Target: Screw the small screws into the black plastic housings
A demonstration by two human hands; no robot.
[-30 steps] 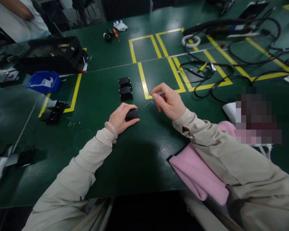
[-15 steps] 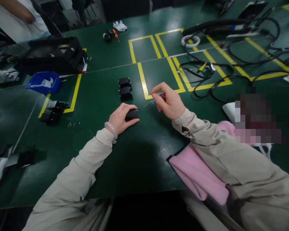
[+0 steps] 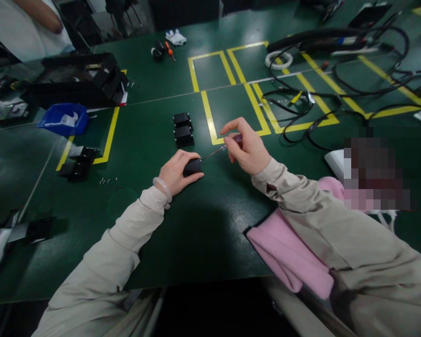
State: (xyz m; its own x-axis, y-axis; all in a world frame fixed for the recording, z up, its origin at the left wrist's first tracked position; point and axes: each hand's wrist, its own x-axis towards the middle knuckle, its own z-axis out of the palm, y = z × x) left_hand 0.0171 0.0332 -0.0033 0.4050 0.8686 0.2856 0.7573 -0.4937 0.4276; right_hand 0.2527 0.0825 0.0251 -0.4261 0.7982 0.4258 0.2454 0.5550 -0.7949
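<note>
Near the middle of the green table, my left hand (image 3: 176, 174) grips a small black block (image 3: 192, 167) between thumb and fingers. My right hand (image 3: 247, 146) is closed round the dark handle of a screwdriver (image 3: 215, 152). Its thin shaft slants down to the left, and the tip meets the right side of the block. Just beyond my left hand, two similar black blocks (image 3: 183, 135) stand in a row, with small shiny screws at their sides. Several tiny loose screws (image 3: 107, 181) lie on the table to the left.
More black blocks (image 3: 77, 163) and a blue bin (image 3: 65, 119) are at left, before a long black tray (image 3: 80, 77). Black cables (image 3: 312, 110) loop across the right side. A folded pink cloth (image 3: 291, 252) lies beneath my right forearm. Across the table, a person (image 3: 31, 28) is partly visible.
Hardly anything differs. The whole view has shifted very slightly; both hands keep their hold, and the screwdriver tip stays at the block's side.
</note>
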